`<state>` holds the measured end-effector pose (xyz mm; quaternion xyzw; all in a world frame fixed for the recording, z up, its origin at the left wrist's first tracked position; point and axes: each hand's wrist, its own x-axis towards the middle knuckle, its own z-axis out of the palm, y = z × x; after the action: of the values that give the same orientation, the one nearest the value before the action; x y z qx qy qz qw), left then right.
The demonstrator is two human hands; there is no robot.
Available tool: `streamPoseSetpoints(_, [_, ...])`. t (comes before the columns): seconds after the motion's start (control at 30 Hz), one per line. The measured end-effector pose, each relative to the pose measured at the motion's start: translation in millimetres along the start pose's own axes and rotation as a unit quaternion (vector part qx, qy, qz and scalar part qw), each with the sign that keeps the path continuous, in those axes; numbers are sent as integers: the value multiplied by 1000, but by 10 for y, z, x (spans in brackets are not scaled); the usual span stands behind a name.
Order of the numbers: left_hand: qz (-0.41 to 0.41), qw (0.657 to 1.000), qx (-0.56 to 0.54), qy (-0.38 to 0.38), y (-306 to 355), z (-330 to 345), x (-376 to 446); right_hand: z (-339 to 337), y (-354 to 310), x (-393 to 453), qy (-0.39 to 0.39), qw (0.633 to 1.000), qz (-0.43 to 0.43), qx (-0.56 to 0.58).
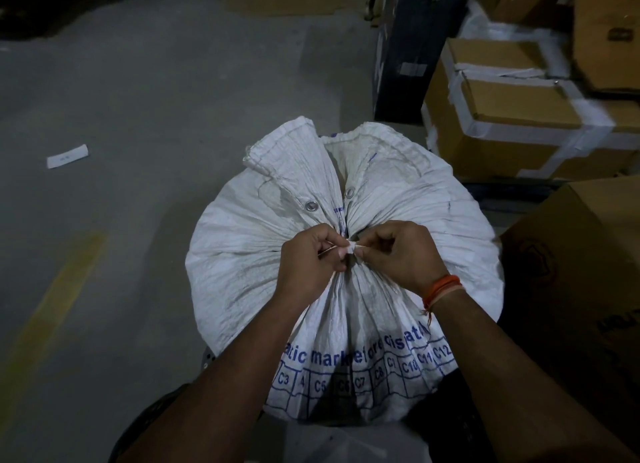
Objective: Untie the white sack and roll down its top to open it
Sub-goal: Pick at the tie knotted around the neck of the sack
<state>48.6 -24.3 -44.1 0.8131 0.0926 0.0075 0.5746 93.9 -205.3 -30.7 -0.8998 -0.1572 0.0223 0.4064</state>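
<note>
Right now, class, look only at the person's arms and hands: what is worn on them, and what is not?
Both forearms are bare, with no sleeves in view. The left hand wears no glove, ring or band. The right hand is also gloveless, but an orange thread band circles its wrist, with a loose frayed end hanging from it.

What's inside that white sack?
Can't tell. The sack is still tied; both hands pinch the tie. Only gathered cloth shows.

Dim, bluish light; soft blur and wide-angle bending toward the edges, deep shadow at corners.
</note>
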Motion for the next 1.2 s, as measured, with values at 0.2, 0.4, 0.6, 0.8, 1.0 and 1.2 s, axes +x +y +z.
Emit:
streamPoseSetpoints(0.2, [-5, 1000, -13, -5, -34, -8, 9, -12, 25, 5, 3, 1000, 8, 14])
streamPoseSetpoints(0.4, [-5, 1000, -1, -5, -39, 5, -3, 72, 30, 8, -2, 1000, -5, 1])
streamPoseSetpoints(0.6, [-12, 1000, 0, -6, -37, -6, 4, 53, 5, -6, 0, 1000, -10, 7])
streamPoseSetpoints(0.8, [-9, 1000, 5, -5, -2, -19, -7, -29, -1, -5, -18, 1000, 9, 19])
streamPoseSetpoints(1.0, [-11, 1000, -10, -20, -17, -23, 3, -31, -6, -10, -3, 1000, 6, 2])
streamPoseSetpoints(1.2, [-11, 1000, -2, -22, 2, -35, -5, 36, -4, -15, 1, 1000, -7, -5])
